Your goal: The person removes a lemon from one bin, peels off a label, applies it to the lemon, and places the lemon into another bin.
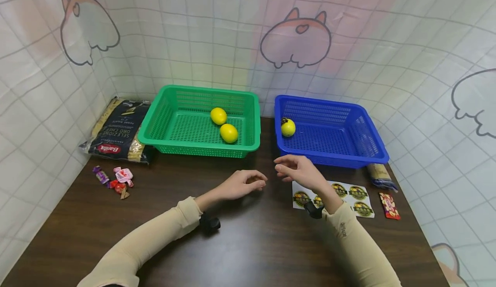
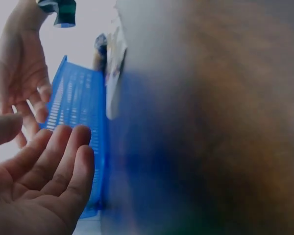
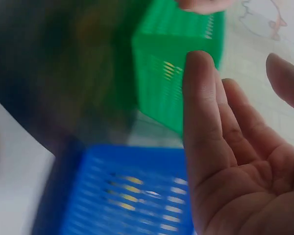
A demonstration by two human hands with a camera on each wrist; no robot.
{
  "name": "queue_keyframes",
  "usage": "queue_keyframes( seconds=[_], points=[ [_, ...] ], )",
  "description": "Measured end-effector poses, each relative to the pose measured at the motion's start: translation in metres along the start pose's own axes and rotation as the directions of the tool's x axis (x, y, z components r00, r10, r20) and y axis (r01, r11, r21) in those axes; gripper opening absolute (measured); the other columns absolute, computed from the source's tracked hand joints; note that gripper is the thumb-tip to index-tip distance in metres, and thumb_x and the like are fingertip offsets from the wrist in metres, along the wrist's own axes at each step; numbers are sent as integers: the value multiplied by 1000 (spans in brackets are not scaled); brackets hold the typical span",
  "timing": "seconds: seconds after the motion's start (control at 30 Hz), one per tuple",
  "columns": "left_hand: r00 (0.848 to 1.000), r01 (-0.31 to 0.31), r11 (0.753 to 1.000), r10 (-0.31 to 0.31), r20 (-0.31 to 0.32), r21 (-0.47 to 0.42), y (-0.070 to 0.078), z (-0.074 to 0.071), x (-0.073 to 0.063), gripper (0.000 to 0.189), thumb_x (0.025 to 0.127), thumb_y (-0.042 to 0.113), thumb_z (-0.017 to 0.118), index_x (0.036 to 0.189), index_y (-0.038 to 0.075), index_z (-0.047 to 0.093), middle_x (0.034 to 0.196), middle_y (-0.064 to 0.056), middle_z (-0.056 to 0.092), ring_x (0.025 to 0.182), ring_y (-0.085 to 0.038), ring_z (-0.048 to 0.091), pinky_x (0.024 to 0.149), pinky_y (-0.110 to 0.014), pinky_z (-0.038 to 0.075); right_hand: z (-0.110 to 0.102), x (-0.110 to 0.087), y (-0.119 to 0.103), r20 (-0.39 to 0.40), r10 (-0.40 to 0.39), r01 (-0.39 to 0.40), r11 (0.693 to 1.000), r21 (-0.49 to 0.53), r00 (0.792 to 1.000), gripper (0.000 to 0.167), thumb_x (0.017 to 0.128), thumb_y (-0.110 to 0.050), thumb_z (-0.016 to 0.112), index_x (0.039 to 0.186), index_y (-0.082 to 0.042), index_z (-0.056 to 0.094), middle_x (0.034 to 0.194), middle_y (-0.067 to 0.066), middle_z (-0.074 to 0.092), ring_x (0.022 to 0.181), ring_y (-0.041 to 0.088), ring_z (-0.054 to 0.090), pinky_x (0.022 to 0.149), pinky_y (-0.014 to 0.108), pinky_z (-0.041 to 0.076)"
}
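Observation:
My left hand (image 1: 241, 184) hovers over the table in front of the green basket (image 1: 201, 148), its fingers loosely bent around nothing. Facing it, my right hand (image 1: 300, 173) hangs just before the near wall of the blue basket (image 1: 329, 159), also holding nothing. Both palms show bare in the left wrist view and the right wrist view. Two yellow lemons (image 1: 229, 133) lie inside the green basket toward its right. One yellow fruit with a dark patch (image 1: 288, 127) sits at the left end of the blue basket.
A sheet of round stickers (image 1: 363, 209) lies under the right forearm. At the right edge are a red snack packet (image 1: 389, 205) and a wrapped pack (image 1: 381, 176). On the left lie a pasta bag (image 1: 116, 128) and several wrapped candies (image 1: 123, 175). A patterned curtain (image 1: 217, 33) stands behind.

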State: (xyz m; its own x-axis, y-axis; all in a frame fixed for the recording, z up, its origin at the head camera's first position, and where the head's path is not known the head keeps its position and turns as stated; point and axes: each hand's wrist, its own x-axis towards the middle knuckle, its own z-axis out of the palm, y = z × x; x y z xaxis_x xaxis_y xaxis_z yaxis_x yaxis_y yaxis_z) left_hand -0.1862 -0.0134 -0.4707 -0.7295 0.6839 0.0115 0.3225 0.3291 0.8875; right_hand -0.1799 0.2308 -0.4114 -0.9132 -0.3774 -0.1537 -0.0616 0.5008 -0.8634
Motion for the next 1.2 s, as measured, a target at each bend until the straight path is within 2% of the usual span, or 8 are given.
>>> queue_keyframes(
  seconds=[0.13,0.27,0.47,0.6,0.77,0.97,1.2],
  points=[
    [997,-26,1000,27,68,-13,-2,1,-11,34,102,28,57,125,5,63,109,-12,76,97,-22,72,83,-22,56,17,-2,11,-10,17,-16,997,70,1000,46,98,-29,63,131,3,59,127,31,64,107,43,69,83,47,62],
    [994,-59,998,60,95,-12,-3,1,-14,33,100,26,59,124,4,64,114,-11,74,99,-14,70,90,-21,55,28,-2,17,-14,26,-24,992,127,1000,45,98,-24,64,131,5,57,123,32,65,104,41,70,81,44,63],
    [988,-89,996,88,126,8,-1,-4,-21,33,99,26,61,124,5,65,118,-10,73,103,-10,69,95,-20,55,36,0,21,-20,35,-32,988,152,999,53,98,-24,64,141,2,47,124,32,65,103,39,71,80,44,63],
    [983,-110,993,102,153,40,7,-13,-24,33,99,27,62,125,6,65,119,-11,73,100,-9,68,92,-18,55,35,5,17,-51,23,-16,990,137,998,53,98,-24,64,141,2,47,123,32,65,103,40,71,81,45,63],
    [976,-128,990,116,184,53,26,-32,-25,29,98,25,63,123,10,65,118,-13,72,100,-9,68,90,-18,55,33,15,7,-98,-24,35,994,104,995,48,98,-23,63,137,3,51,121,32,66,100,37,71,82,46,63],
    [969,-121,991,104,224,64,48,-64,-19,27,98,29,63,123,17,65,119,-2,71,105,-10,68,96,-25,56,37,31,-6,-163,-43,55,996,69,986,44,98,-23,64,135,-2,56,120,28,68,102,38,72,85,47,62],
    [979,-101,994,105,175,-34,63,-109,-4,35,99,29,61,129,11,61,132,-10,65,119,-18,64,105,-37,53,48,58,-18,-307,-27,73,988,138,951,57,97,-31,65,142,0,50,118,23,72,98,39,73,85,51,60]
  ],
)
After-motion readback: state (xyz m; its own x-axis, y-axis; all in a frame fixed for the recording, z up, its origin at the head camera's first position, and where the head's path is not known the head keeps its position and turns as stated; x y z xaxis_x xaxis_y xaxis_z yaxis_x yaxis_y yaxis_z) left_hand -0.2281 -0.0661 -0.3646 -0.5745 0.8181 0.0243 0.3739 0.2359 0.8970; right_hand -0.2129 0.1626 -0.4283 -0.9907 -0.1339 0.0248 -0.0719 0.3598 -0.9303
